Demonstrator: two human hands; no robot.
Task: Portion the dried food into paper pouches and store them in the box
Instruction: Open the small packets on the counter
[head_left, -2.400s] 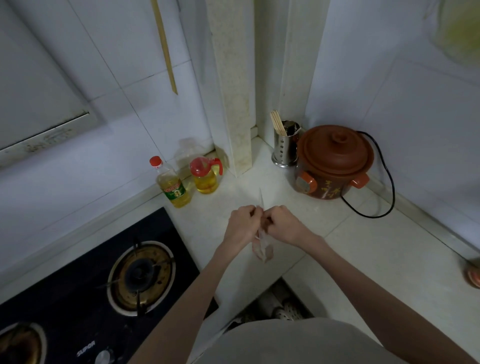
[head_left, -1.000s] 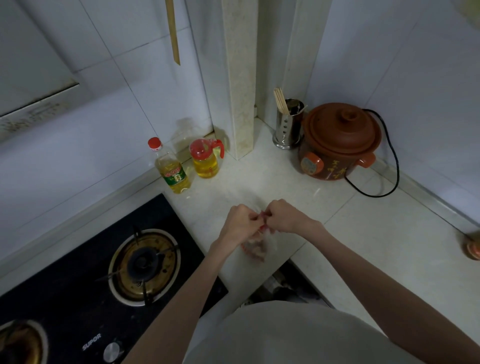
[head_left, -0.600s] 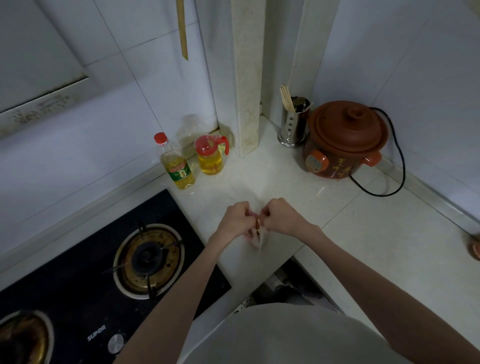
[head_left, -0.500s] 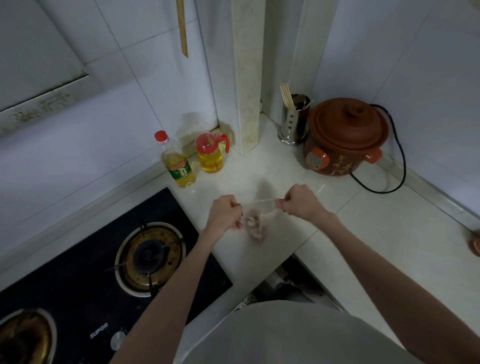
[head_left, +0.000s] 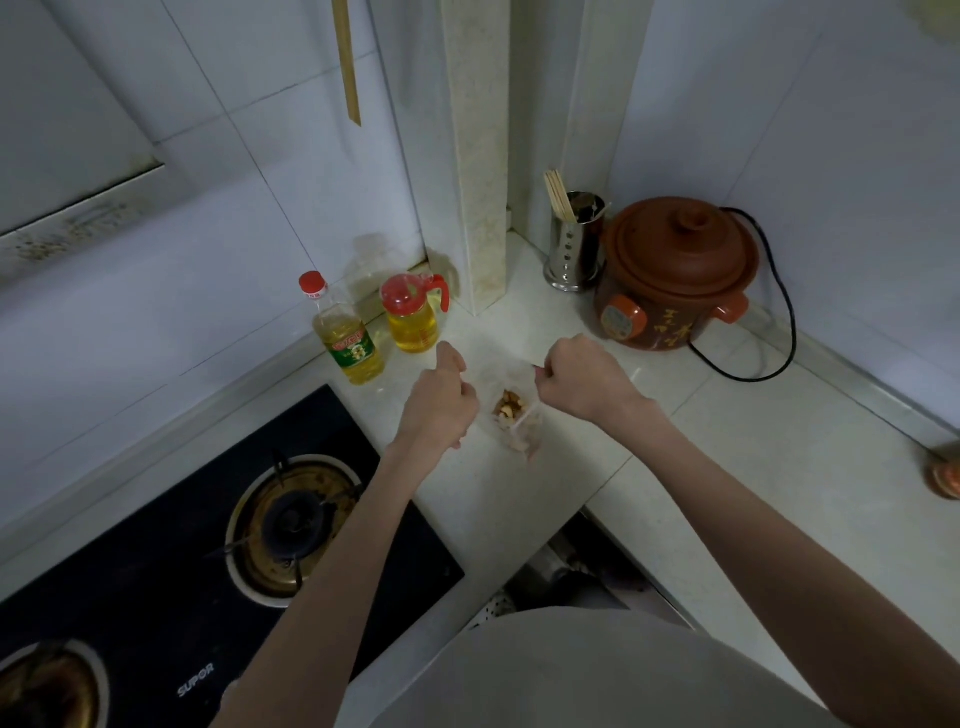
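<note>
— Holding what, just now?

— Clear bag of dried food, hanging just above the table, between the stove and the clay pot. Left hand curled, pinching one side of the mouth; right hand curled, pinching the other. Each grip closed on thin film, the mouth drawn apart between them.

— Fully open?

— Hard to say; film nearly invisible against the pale table, but nuggets showing from above, so probably open at least partway.

— Best way to carry on?

— Keep both pinches near the rim, pull evenly, level the mouth so nothing tips out. Better to lower the bag until its base rests on the table before letting go with either hand.

— Pouches? Box?

— Neither in view. Portioning likely not begun.

— Room to work?

— Bare table to the right, toward the wall. Table edge close on the near side, with an open gap below. Oil bottle and oil jug just beyond the left hand; chopstick holder beside the pot. Cord looping across the table behind it. Safest to shift rightward, away from the edge and burners.
</note>
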